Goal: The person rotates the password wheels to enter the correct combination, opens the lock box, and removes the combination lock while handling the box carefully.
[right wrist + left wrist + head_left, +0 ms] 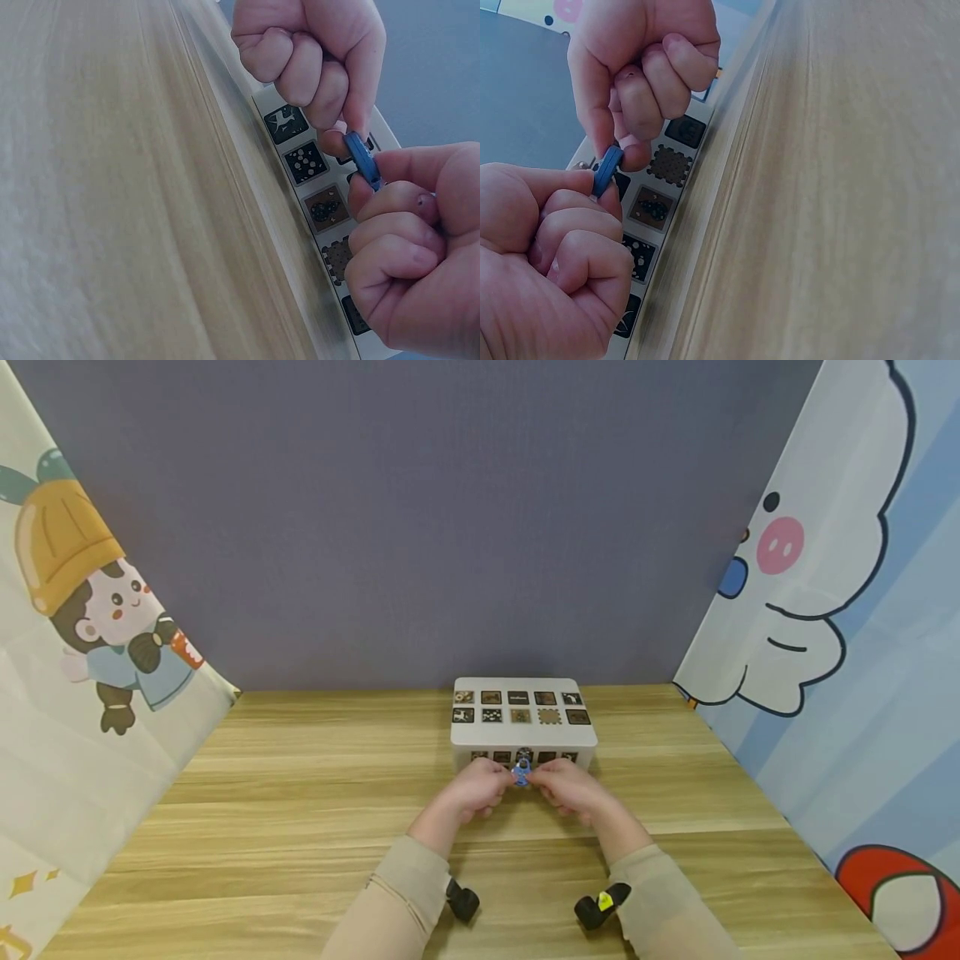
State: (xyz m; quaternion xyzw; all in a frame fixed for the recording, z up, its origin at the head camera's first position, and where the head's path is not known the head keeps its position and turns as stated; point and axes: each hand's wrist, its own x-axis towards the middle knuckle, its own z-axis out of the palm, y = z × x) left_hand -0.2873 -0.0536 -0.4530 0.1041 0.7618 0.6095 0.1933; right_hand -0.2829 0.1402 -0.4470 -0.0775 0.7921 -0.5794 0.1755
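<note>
A small blue padlock (521, 772) hangs at the latch on the front of a white box (523, 732) with dark square pictures on its lid and front. My left hand (480, 787) pinches the padlock's left side between thumb and forefinger. From the other side my right hand (568, 787) pinches it too. In the left wrist view the padlock (608, 171) shows edge-on between both thumbs, the other fingers curled into the palms. The right wrist view has the padlock (362, 160) in front of the box's picture-covered face. Fingers partly cover the latch.
The box stands near the back of a wooden table (322, 793), before a grey-blue back panel (420, 527). Cartoon-printed cloths (862, 693) rise on both sides. A black wrist camera (462, 902) sits at each cuff.
</note>
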